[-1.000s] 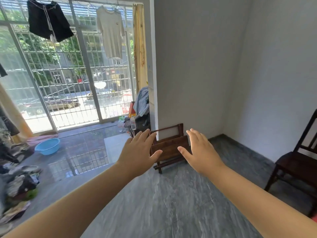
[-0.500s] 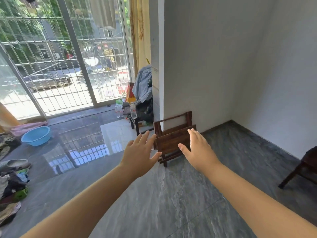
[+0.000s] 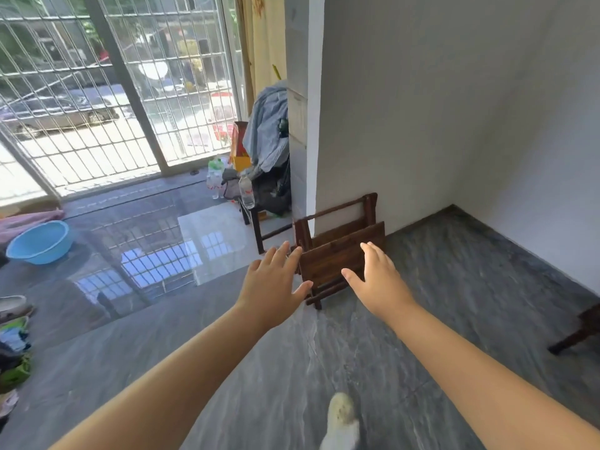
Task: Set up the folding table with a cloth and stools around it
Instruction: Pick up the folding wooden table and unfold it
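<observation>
Grey tiled floor [image 3: 422,319] noted, glossy toward the barred window [image 3: 97,92], bounded by a white wall [image 3: 406,108] with a projecting corner. Folded dark wooden table [image 3: 337,251] found leaning against the foot of that corner, resting on the floor on its lower rails (no cloth and no stools identified in view). Blue basin [image 3: 40,241] at the floor's left edge, well apart from the work. Left hand [image 3: 272,287] and right hand [image 3: 378,280] both outstretched toward the table, fingers spread, palms facing it, apart from each other and holding nothing; contact with the wood not established. Judged step: taking hold of the folded table to carry it out. Recommended: grip one side rail in each hand, tilt the top clear of the wall before lifting, keep fingers away from the hinged slats, and mind the foot [image 3: 341,420] near the floor's lower edge when stepping back.
</observation>
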Available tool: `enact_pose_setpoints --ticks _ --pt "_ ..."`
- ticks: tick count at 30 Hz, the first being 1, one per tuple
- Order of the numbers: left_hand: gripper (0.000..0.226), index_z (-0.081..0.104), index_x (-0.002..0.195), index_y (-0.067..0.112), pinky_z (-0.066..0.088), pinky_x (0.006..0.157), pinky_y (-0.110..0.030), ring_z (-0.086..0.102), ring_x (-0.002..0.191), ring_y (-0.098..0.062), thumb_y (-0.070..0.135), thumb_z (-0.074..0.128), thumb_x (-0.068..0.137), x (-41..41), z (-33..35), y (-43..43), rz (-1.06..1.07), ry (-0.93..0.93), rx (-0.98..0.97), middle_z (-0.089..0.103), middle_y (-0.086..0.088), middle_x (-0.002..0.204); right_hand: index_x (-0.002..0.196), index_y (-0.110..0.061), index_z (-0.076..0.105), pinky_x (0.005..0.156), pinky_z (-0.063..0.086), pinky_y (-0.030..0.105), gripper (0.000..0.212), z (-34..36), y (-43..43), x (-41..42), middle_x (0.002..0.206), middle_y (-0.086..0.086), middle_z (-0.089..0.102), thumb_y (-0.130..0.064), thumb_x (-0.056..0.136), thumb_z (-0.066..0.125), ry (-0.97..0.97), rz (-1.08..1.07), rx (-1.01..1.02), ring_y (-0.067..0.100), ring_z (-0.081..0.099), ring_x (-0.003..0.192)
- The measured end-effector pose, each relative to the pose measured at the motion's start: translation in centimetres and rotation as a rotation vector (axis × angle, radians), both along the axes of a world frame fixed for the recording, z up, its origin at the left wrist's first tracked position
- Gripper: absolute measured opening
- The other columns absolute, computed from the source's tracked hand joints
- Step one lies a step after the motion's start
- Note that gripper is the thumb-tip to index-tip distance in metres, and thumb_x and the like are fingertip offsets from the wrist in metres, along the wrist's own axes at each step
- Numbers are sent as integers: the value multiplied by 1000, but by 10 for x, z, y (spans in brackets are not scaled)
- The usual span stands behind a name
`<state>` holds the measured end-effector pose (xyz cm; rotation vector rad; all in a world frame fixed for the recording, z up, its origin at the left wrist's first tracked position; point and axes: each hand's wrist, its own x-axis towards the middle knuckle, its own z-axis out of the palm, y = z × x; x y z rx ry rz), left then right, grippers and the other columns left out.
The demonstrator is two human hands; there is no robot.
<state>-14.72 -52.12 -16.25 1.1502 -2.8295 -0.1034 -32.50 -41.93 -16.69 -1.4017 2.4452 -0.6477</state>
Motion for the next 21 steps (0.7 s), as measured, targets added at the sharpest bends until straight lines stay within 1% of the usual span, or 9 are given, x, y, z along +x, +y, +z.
enact_pose_setpoints --ticks 4,8,11,16,21 --pt "71 11 150 28 17 117 -45 12 146 -24 63 28 92 -39 -20 -56 25 -24 28 13 0 159 150 -12 20 115 24 38 70 -22 -68 -44 158 7 19 -45 95 48 -30 14 11 23 17 146" --pt "73 5 151 27 14 118 -46 7 147 -25 64 27 92 -95 -43 -131 67 -62 50 6 0 160 150 -11 20 115 25 38 69 -50 -153 -105 158 8 20 -45 95 47 -71 25 32 24 18 146" --pt "74 0 151 28 10 117 -45 3 147 -25 63 28 93 -134 -65 -186 101 -71 89 2 0 161 149 -11 20 115 25 39 68 -72 -212 -147 157 9 21 -43 96 46 -140 18 70 25 18 145" --pt "74 -9 150 26 4 117 -42 -6 147 -24 61 25 94 -182 -108 -260 134 -88 145 -8 0 160 148 -9 24 112 29 39 65 -113 -295 -200 154 10 27 -41 96 47 -214 -18 133 26 25 142" --pt "74 -11 150 25 4 119 -45 -9 147 -23 58 25 95 -216 -166 -327 132 -115 222 -10 -2 160 145 -9 29 109 34 38 61 -164 -361 -232 151 10 33 -38 96 49 -282 -78 188 27 31 139"
